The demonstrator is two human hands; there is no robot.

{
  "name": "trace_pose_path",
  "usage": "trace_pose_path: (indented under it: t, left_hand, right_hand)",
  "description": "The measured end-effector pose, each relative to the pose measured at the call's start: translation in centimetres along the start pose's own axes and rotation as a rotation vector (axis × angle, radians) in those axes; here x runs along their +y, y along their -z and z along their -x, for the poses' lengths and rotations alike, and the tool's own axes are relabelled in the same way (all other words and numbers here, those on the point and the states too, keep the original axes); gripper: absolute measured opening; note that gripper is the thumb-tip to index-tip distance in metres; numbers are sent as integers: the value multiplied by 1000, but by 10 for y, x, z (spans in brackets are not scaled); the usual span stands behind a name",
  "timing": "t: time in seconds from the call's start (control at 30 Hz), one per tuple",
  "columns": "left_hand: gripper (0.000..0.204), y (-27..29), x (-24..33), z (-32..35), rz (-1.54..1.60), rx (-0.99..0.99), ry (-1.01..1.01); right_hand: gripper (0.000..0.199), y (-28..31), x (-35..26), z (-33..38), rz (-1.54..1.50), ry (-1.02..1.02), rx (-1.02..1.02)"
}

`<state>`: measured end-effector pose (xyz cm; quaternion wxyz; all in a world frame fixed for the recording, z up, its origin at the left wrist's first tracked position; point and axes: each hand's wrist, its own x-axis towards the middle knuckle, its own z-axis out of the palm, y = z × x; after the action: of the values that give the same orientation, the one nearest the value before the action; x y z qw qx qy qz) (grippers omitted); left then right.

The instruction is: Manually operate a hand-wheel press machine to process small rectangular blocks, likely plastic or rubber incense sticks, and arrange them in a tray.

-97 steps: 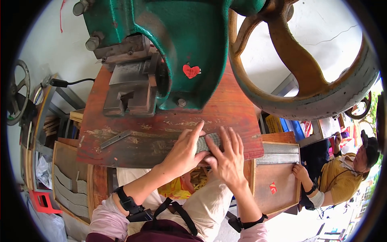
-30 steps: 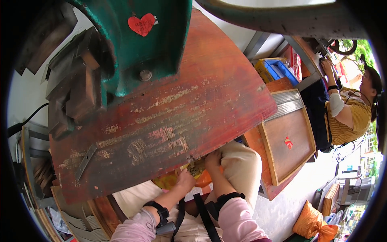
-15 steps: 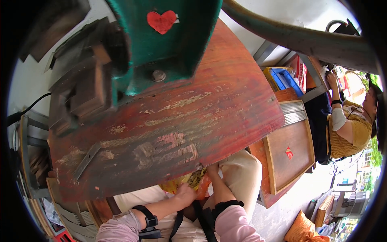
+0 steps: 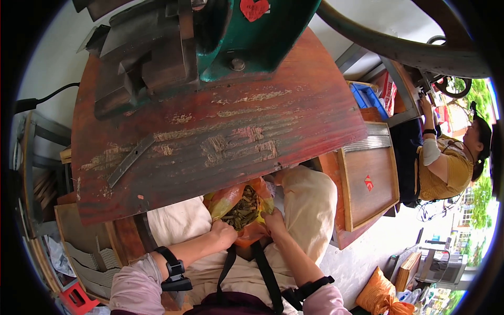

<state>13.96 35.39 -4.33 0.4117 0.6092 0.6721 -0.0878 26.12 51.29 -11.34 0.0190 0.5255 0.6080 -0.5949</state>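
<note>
An orange and yellow plastic bag [image 4: 229, 198] sits open on my lap, between my knees in cream trousers. It holds several small dull green-brown metal pieces [image 4: 242, 208]. My left hand [image 4: 223, 233] grips the bag's near left edge. My right hand [image 4: 273, 220] holds the bag's right edge beside the pieces. Both hands are below the front edge of the worn red press table [image 4: 220, 136].
A green press machine [image 4: 247, 37] with a dark metal die block [image 4: 142, 68] stands on the red table. A large flywheel [image 4: 415, 50] curves at upper right. A wooden tray table [image 4: 370, 178] is on my right, and another person [image 4: 446, 163] sits beyond it. An orange sack [image 4: 380, 296] lies on the floor.
My hands left the table top and dropped to my lap. They now hold the bag open, and the view has swung back so the bag's contents show.
</note>
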Motion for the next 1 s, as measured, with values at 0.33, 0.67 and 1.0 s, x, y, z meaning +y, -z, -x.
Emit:
trace_pose_path:
  t: [0.33, 0.67, 1.0]
  left_hand:
    - [91, 12, -3, -14, 447, 106, 135]
    - [94, -24, -6, -32, 699, 823, 386]
    - [42, -2, 19, 109, 1058, 864, 34]
  right_hand:
    - [56, 6, 5, -18, 153, 269, 252]
    - [88, -4, -18, 21, 546, 265, 164]
    - [53, 37, -98, 53, 286, 613, 110]
